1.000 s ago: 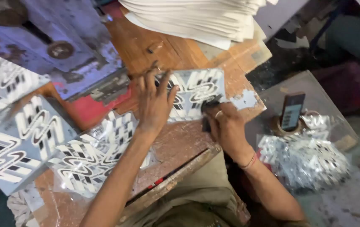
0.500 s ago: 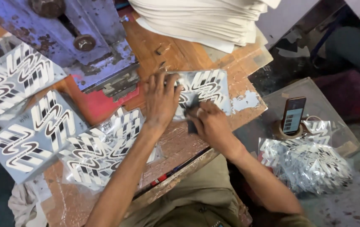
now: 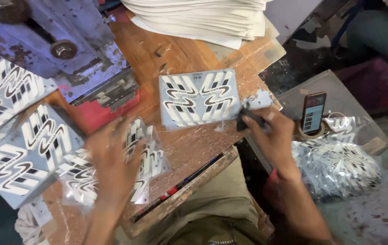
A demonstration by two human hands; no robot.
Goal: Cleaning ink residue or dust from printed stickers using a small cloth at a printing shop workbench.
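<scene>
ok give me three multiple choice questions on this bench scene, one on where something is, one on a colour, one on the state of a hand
1. Where does the phone stand?
A. on the pile of white sheets
B. propped upright on the side surface to the right of the wooden bench
C. under the metal press

2. What colours is the pattern on the sticker sheet lying in the middle of the wooden bench?
A. red and yellow
B. green and orange
C. black and white on pale grey

3. What is the right hand doing?
A. gripping a small dark tool at the sheet's right edge
B. lying flat and empty on the bench
C. holding the phone

Answers: 1 B, the phone leans upright on a tape ring beside a heap of cut stickers. 2 C, wavy black and white bands show on a greyish backing. 3 A, the fingers close round the dark tool next to the sheet.
</scene>
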